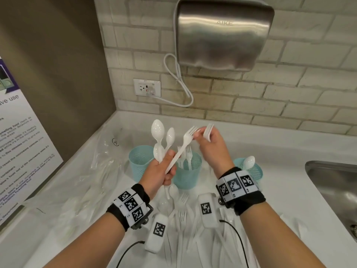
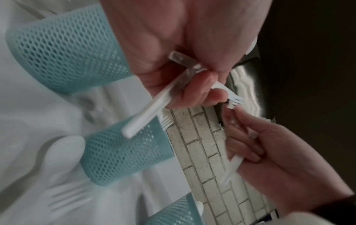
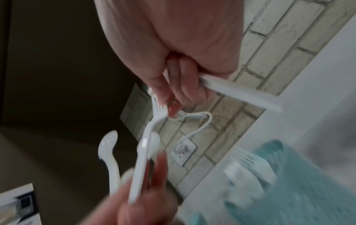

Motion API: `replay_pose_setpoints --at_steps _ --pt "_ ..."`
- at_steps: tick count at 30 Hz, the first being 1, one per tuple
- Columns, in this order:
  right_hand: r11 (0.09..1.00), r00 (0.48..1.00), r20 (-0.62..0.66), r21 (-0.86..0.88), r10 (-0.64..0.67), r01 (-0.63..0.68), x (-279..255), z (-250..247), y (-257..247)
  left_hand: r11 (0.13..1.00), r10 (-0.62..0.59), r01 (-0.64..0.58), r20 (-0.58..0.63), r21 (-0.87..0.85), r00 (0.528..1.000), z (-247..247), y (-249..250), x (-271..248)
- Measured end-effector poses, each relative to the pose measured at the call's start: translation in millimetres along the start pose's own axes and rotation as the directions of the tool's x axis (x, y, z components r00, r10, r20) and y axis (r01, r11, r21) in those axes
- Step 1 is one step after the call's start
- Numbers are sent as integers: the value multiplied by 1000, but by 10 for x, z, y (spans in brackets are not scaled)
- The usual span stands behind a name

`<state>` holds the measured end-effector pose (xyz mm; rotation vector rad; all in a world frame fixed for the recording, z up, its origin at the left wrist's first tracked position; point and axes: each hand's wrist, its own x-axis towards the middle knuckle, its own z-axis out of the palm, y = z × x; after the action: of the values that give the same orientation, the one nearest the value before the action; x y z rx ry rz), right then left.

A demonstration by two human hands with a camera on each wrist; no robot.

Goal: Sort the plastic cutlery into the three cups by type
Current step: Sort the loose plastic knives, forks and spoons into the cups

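Observation:
My left hand point(image 1: 167, 167) grips the handles of two white spoons point(image 1: 158, 132) and a white fork point(image 1: 185, 142), all raised above the cups. My right hand point(image 1: 201, 134) pinches that fork's tines point(image 3: 159, 108) between thumb and fingertip. Its other fingers curl round another white fork point(image 1: 208, 130), whose handle point(image 3: 240, 94) sticks out of the fist. Three teal mesh cups stand behind: the left cup point(image 1: 139, 161) shows no contents, the middle cup point(image 1: 188, 174) holds forks, and the right cup point(image 1: 254, 171) holds a spoon. Loose white cutlery point(image 1: 183, 219) lies piled on the counter under my wrists.
Clear plastic wrappers point(image 1: 104, 153) lie on the white counter at the left. A steel sink point(image 1: 332, 186) opens at the right. On the brick wall hang a hand dryer point(image 1: 224, 33) and a socket point(image 1: 146, 87) with a looped cord.

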<state>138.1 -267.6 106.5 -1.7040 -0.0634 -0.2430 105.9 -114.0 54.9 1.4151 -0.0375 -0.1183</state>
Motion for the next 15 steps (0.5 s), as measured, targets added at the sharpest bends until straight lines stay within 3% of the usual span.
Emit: replay_pose_setpoints --at_steps 3,5,11,13,15 --pt "989 977 -154 -16 -145 144 138 -179 -137 995 11 0 -107 105 994 -83 -59 41" --pt "974 964 -155 -108 -214 199 184 -209 -129 982 15 13 -148 186 989 -115 -110 64" --pt "925 997 -23 -373 -79 65 120 -44 377 949 29 32 -186 312 982 -69 -148 60" --pt "944 1000 -4 -329 -19 16 120 -24 391 948 12 50 -194 313 981 -73 -144 46" --pt "983 998 -30 -180 -47 41 130 -2 276 949 -9 73 -206 307 979 -86 -128 31"
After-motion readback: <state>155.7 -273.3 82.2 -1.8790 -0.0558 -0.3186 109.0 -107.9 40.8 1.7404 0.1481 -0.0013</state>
